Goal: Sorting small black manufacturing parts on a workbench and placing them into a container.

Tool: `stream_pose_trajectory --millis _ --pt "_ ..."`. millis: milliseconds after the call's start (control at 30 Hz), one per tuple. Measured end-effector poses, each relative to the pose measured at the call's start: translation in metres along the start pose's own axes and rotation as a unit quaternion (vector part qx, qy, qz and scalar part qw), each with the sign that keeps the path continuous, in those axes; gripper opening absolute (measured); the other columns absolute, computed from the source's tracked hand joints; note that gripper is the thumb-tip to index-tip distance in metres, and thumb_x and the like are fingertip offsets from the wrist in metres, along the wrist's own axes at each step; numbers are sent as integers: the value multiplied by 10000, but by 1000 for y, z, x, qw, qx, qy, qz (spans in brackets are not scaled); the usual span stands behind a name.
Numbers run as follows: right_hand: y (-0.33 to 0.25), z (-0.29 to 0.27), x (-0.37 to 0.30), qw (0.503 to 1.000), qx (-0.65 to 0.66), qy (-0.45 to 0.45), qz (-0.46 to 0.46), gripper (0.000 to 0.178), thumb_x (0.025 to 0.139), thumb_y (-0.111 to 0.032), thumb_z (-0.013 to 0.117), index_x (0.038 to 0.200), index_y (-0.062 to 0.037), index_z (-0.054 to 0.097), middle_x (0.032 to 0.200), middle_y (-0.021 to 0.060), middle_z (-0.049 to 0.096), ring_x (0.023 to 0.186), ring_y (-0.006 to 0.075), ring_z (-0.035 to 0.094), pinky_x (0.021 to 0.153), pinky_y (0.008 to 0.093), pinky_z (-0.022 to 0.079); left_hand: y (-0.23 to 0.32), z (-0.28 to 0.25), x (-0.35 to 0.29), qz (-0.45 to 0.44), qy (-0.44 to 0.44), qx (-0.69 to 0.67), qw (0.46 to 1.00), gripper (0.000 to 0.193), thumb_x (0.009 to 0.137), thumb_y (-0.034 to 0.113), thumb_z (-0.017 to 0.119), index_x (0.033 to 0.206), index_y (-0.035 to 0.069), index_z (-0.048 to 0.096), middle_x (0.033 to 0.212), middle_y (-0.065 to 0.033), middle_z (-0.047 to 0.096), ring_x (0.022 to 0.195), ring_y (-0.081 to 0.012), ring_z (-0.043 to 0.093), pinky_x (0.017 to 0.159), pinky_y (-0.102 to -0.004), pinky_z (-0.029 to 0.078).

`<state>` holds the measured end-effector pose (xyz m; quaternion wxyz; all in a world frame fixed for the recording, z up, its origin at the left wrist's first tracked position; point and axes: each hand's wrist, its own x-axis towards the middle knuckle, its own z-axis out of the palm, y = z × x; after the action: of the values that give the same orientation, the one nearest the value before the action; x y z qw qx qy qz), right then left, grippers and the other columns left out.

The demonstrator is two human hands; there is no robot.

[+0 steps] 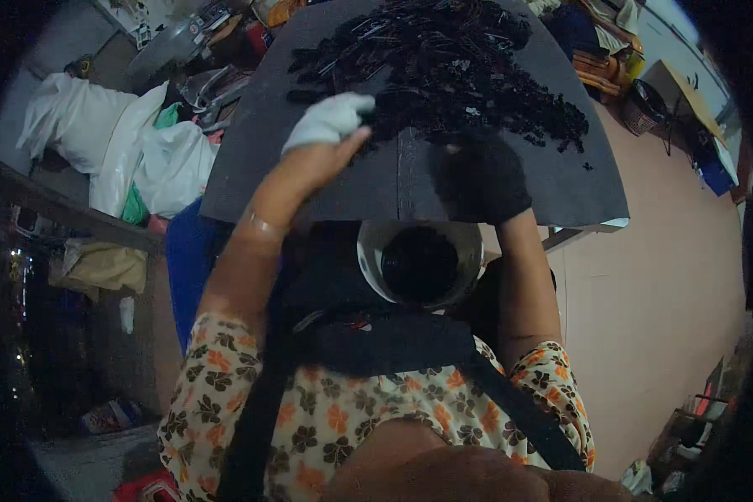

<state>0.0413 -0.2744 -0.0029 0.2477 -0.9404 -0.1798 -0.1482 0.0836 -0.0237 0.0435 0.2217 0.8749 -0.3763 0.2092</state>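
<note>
A heap of small black parts (443, 67), some long and thin, others knobbly, covers the far half of the grey table (309, 192). My left hand (330, 124), in a white glove that leaves the thumb bare, is at the heap's near left edge. Its fingers and thumb come together around something dark that I cannot make out. Over the table's near right part is my right hand (481, 176) in a black glove, smeared by motion, so its fingers do not show clearly. Below the table edge, between my forearms, stands a white bucket (372, 263) with black contents.
White sacks (176, 163) are piled left of the table, near a blue surface (188, 268). At the right, a dark basket (642, 109) and a blue box (715, 171) stand by the wall. Brown stacked items (598, 71) lie beyond the table's far right side.
</note>
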Motion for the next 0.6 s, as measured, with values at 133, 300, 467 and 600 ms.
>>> stream_pose_trajectory --millis 133,300,467,600 --pt "19 9 3 984 -19 173 -27 303 744 -201 612 1044 -156 613 991 140 589 921 328 557 757 427 458 -47 43 50 41 -52 147 987 334 803 173 570 1108 37 551 1083 -184 569 1010 -361 525 875 -368 417" --pt "9 4 1 990 -58 128 -5 332 745 -202 595 1068 -125 608 972 165 587 910 342 550 755 430 457 -59 78 66 -104 -148 86 980 276 803 179 575 1051 58 590 985 -192 594 920 -360 566 809 -387 446" --pt "14 5 3 987 -89 126 -34 346 725 -215 601 1032 -55 605 930 193 581 823 358 554 740 442 453 -34 64 57 -125 -142 84 978 221 822 214 554 1001 107 627 988 -144 614 919 -346 572 812 -400 459" --pt "10 5 1 992 -47 115 -17 326 726 -193 593 1022 -56 596 841 186 582 779 367 556 717 449 448 -15 36 45 -31 -35 86 995 207 777 110 584 976 76 629 925 -150 617 862 -338 584 758 -377 467"
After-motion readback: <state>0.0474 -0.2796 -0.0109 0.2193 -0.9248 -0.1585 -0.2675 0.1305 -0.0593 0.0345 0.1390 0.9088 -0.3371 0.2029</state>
